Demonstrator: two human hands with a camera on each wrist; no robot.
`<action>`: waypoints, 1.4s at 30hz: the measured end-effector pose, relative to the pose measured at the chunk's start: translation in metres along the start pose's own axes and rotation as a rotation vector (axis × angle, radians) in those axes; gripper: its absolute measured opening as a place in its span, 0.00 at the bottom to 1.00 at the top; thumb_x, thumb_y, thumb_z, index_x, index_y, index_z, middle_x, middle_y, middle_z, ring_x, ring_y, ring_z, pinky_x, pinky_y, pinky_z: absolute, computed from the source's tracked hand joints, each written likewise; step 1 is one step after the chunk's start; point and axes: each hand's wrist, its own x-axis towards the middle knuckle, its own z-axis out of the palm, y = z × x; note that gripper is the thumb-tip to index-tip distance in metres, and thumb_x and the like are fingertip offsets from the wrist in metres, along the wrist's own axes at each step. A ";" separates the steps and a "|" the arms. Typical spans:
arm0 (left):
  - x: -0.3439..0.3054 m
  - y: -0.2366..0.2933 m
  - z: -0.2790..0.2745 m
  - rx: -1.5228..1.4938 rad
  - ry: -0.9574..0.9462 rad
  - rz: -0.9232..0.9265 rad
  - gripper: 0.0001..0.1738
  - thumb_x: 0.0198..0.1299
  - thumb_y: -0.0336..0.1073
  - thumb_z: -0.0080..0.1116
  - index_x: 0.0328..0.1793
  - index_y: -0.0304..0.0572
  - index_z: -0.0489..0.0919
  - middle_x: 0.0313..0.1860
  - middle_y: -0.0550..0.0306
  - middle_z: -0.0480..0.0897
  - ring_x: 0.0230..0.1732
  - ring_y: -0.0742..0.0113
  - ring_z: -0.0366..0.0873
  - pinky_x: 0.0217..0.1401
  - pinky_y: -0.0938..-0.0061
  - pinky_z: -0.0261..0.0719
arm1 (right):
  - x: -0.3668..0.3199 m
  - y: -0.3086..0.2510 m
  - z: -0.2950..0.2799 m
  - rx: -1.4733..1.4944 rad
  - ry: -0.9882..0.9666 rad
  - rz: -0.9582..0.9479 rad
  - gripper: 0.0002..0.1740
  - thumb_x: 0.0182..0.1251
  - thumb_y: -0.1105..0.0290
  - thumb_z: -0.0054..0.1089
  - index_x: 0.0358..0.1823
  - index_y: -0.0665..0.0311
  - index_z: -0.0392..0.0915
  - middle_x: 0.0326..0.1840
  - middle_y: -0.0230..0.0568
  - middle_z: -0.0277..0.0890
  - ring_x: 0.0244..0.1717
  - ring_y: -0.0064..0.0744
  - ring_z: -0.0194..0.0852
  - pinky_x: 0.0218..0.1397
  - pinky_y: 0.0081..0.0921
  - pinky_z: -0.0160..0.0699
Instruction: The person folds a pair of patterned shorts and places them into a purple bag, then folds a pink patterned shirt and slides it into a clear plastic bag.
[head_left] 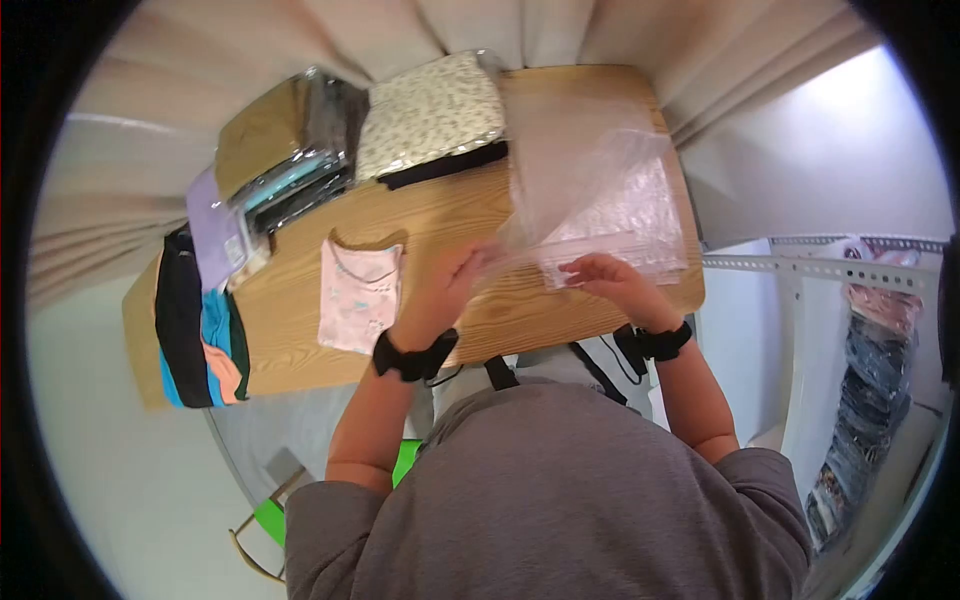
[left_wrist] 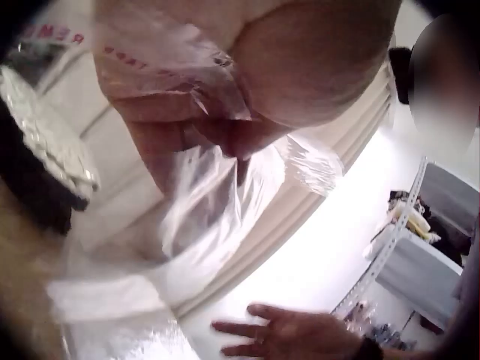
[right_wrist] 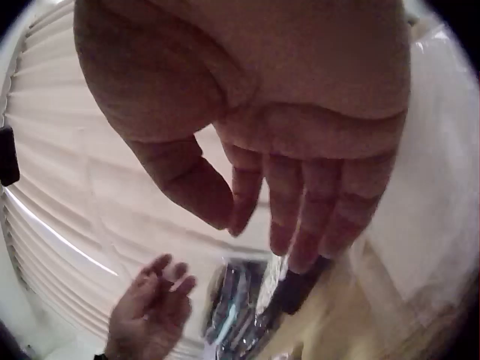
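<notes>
In the head view a clear plastic bag [head_left: 520, 250] hangs from the left hand [head_left: 445, 290], which pinches its edge between thumb and fingers. The left wrist view shows the left hand [left_wrist: 247, 75] close up, with the thin film [left_wrist: 217, 202] caught at the fingertips. The right hand [head_left: 620, 285] is held just right of the bag, fingers loosely bent, and nothing shows in its grasp; in the right wrist view this hand [right_wrist: 262, 135] has its fingers apart from the thumb. A folded pink shirt [head_left: 355, 295] lies left of the left hand.
A stack of clear bags [head_left: 640, 210] lies at the table's right. Bagged garments, one floral [head_left: 430, 115] and one brown [head_left: 260, 135], are at the back left. Dark and coloured clothes [head_left: 180, 320] lie at the left end. A metal rack [head_left: 795, 300] stands to the right.
</notes>
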 end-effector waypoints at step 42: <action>-0.288 -0.083 -0.181 0.789 0.474 0.119 0.26 0.47 0.16 0.43 0.55 0.35 0.75 0.52 0.42 0.78 0.52 0.49 0.77 0.53 0.65 0.76 | 0.191 0.304 0.098 -0.133 0.182 -0.205 0.19 0.61 0.73 0.50 0.53 0.70 0.68 0.47 0.50 0.74 0.44 0.45 0.77 0.48 0.41 0.80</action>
